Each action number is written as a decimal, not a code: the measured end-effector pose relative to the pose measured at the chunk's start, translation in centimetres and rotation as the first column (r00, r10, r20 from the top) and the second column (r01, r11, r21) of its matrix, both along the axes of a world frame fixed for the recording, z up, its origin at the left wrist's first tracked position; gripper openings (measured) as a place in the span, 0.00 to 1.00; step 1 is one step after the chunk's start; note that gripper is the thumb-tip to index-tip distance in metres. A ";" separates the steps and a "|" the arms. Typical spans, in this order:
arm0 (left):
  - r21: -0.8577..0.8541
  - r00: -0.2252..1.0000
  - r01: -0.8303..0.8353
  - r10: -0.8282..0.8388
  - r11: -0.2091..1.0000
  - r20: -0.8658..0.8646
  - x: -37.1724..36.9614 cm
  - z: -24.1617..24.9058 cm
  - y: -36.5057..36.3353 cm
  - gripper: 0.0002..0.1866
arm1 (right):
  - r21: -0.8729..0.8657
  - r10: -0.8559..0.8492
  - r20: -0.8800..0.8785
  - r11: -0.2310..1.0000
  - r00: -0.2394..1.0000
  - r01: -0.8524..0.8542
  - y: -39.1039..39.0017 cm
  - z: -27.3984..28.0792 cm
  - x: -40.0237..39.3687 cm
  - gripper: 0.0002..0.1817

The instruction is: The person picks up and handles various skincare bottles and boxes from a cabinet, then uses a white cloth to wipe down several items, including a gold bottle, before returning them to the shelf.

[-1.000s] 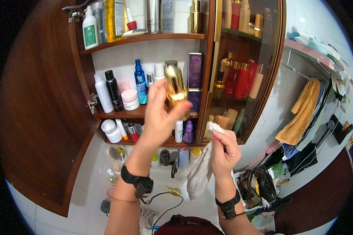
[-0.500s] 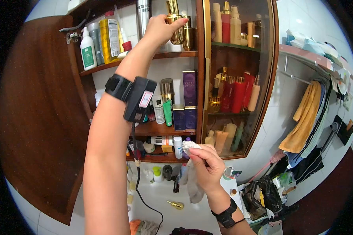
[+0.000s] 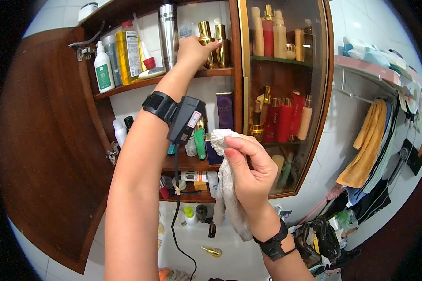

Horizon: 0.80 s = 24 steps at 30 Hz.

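Observation:
My left hand [image 3: 195, 50] reaches to the top shelf [image 3: 173, 77] of the wooden cabinet. Its fingers are closed round a gold bottle [image 3: 205, 31], which stands beside a second gold bottle [image 3: 221, 46]. A tall silver can [image 3: 168, 35] is just left of the hand. In front of the lower shelves, my right hand [image 3: 252, 164] pinches a whitish-grey cloth [image 3: 227, 182] that hangs down above the sink [image 3: 192, 243].
An open wooden door [image 3: 51, 140] fills the left side. At the right, a glass door [image 3: 286, 70] covers more bottles. Towels [image 3: 368, 145] hang from a rail further right. A faucet handle [image 3: 212, 251] is below.
My left hand has lowered the gold bottle onto the shelf beside the other. My right hand has risen with the cloth. The view has shifted slightly.

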<state>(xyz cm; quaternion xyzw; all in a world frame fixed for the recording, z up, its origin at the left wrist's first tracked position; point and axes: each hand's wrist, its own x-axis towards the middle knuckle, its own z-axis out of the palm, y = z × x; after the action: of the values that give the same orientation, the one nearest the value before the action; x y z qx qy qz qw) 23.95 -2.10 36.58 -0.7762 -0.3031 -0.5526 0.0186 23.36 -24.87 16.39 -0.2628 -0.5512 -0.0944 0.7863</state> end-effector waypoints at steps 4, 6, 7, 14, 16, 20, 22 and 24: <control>0.059 0.990 -0.006 -0.002 0.998 0.141 0.3 -1.2 -0.4 0.41 | 0.001 0.005 0.013 1.000 1.000 -0.005 0.3 -0.5 -0.1 0.09; 0.089 0.986 0.024 -0.038 0.996 0.164 0.3 -1.9 -0.6 0.38 | -0.015 0.002 0.011 1.000 1.000 -0.002 0.4 -1.0 -0.1 0.09; 0.104 0.983 0.040 -0.058 0.994 0.175 0.2 -2.1 -0.8 0.37 | -0.019 0.004 0.009 1.000 1.000 -0.004 0.4 -1.1 0.0 0.09; 0.210 0.976 0.082 -0.121 0.974 0.179 -0.9 -4.0 -0.9 0.32 | -0.042 -0.023 0.046 0.999 0.999 0.025 0.3 -1.5 -0.1 0.09; 0.260 0.975 0.070 -0.121 0.963 0.185 -0.9 -4.1 -0.2 0.30 | -0.053 -0.023 0.039 0.998 0.999 0.025 0.3 -1.4 -0.5 0.09; 0.294 0.982 0.021 -0.075 0.956 0.175 -0.7 -4.2 -0.2 0.26 | -0.071 -0.016 0.056 0.997 0.998 0.020 0.6 -1.5 -0.9 0.09; 0.276 0.986 0.000 -0.047 0.961 0.162 -0.4 -4.3 -0.5 0.25 | -0.075 -0.017 0.059 0.997 0.998 0.021 0.6 -1.6 -0.9 0.09; 0.221 0.988 0.017 -0.051 0.975 0.148 -0.4 -4.2 -0.6 0.24 | -0.080 -0.022 0.063 0.996 0.998 0.027 0.6 -1.7 -0.8 0.09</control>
<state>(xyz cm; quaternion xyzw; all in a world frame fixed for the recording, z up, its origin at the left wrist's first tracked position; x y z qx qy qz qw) 23.54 -2.70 32.37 -0.7299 -0.2275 -0.6406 0.0712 22.52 -24.24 14.67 -0.2981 -0.5754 -0.0895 0.7564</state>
